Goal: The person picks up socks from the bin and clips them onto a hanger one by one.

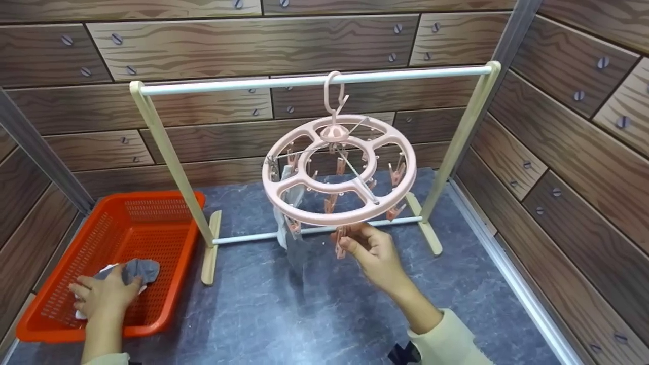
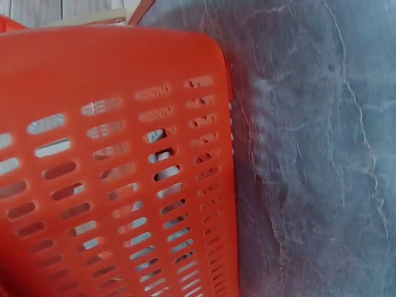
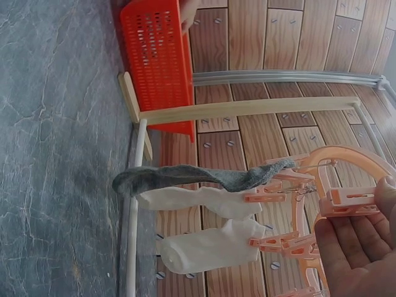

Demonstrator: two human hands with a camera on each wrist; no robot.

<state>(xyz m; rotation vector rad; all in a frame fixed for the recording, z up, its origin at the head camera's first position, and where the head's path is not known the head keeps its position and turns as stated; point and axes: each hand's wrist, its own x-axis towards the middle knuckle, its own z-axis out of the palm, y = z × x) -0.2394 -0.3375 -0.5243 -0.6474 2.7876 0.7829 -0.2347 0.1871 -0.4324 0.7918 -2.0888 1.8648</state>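
Observation:
My right hand [image 1: 377, 256] pinches a pink clothespin [image 1: 340, 244] at the near side of a round pink drying hanger [image 1: 334, 134], thumb on one side and fingers behind. The hanger hooks over the white bar of a rack. In the right wrist view, a grey sock [image 3: 185, 178] and two white socks, one in front [image 3: 213, 246] and one beside the grey [image 3: 192, 202], hang from other clothespins. My left hand [image 1: 105, 298] reaches into the orange basket [image 1: 167, 238] with fingers spread over a grey sock [image 1: 144, 270] and white cloth; the left wrist view shows only the basket's outside.
The rack has a white top bar [image 1: 213, 86], wooden legs, including a left one [image 1: 172, 162], and a low white crossbar [image 1: 248, 238]. Wood-patterned walls [image 1: 253, 45] enclose the grey marbled surface [image 1: 345, 314]. The basket stands left of the rack.

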